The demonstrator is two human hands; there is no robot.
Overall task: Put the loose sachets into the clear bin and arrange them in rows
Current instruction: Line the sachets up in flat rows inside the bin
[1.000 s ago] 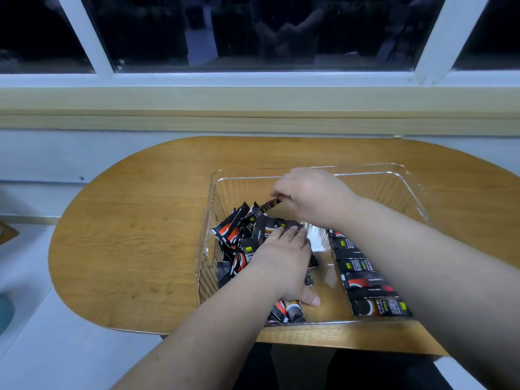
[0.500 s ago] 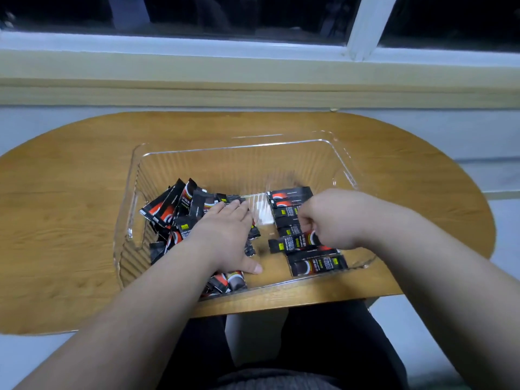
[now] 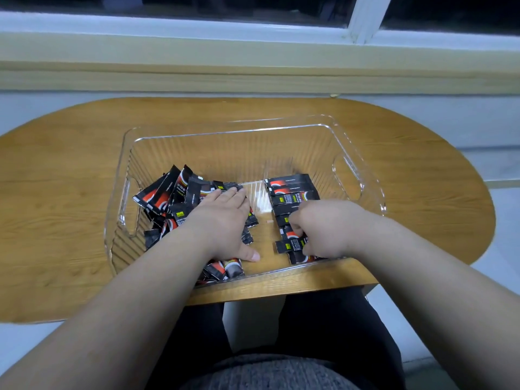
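Where the bin [image 3: 225, 153] sits on the table [image 3: 70, 192], a loose pile [image 3: 166, 192] of sachets fills its left side, and the left hand [image 3: 222, 223] lies flat on it, fingers straight. At right a row [image 3: 292, 192] runs far to near; the right hand [image 3: 326, 229] curls over its near sachets, grip unclear.
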